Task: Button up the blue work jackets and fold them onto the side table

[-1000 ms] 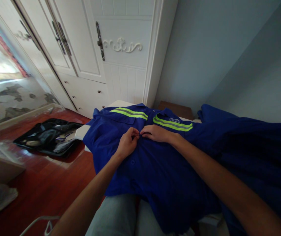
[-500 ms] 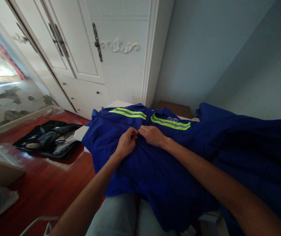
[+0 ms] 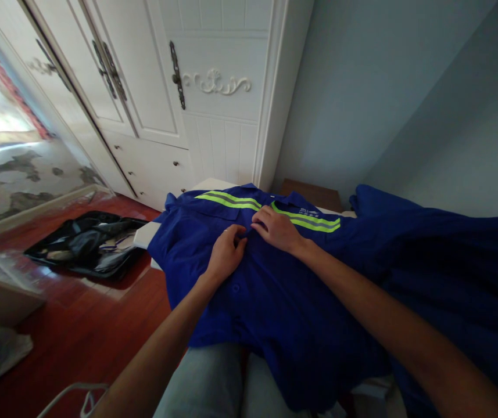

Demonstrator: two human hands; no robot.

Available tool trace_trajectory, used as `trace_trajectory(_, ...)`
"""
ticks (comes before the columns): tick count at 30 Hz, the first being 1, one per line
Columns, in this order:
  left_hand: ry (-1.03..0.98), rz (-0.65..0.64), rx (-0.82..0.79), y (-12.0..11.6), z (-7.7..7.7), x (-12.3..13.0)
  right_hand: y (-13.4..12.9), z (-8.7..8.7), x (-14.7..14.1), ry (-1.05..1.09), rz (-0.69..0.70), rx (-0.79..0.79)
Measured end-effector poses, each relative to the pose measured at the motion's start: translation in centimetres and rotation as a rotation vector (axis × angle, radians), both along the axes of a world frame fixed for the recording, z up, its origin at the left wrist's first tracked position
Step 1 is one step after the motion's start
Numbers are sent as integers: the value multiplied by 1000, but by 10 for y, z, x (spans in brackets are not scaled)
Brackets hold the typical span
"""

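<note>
A blue work jacket (image 3: 205,255) with yellow-green and grey reflective bands across its chest lies front side up, its lower end over my lap. My left hand (image 3: 228,252) rests at the middle of its front, fingers curled on the cloth by the front opening. Just right of it, my right hand (image 3: 278,229) has thumb and fingers bent at the same opening, below the right-hand band. The fingertips of the two hands are a little apart. A button (image 3: 235,288) shows lower down the front. What lies beneath the fingers is hidden.
More dark blue cloth (image 3: 449,278) is heaped at the right. A white surface (image 3: 143,234) shows under the jacket. Behind stand a white wardrobe (image 3: 226,139) and a brown box-like object (image 3: 310,190). An open black suitcase (image 3: 87,244) lies on the red floor (image 3: 135,313).
My right hand has moved up and slightly right along the jacket front, now overlapping the reflective band. The fingertips, close together before, have parted. The left thumb and forefinger have spread somewhat.
</note>
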State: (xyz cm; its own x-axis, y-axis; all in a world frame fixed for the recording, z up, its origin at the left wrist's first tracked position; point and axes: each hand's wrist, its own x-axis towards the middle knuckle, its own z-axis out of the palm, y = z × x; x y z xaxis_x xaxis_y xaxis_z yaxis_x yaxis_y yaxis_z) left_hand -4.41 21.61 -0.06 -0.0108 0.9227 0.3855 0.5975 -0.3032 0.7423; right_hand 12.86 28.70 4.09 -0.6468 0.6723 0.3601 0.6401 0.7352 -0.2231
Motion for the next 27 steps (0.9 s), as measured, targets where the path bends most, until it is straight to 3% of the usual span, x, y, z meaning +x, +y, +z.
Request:
trace_trajectory(5,284,4,85,-2,2,2,7,8,6,-150,263,-414)
trace_trajectory(11,446,38,4,-11,8,7,16,8,14,-287,265,-508)
trace_trajectory(16,573,-71,-32,-30,7,0,21,14,20,-355,242,-597)
trace_trajectory(19,654,-123,-43,-44,2,-7,23,17,24,-342,208,-545)
trace_trajectory(22,730,-164,-38,-57,0,-14,27,16,28,-289,67,-359)
trace_trajectory(27,773,-226,-80,-63,23,-23,34,3,35,-172,-130,-146)
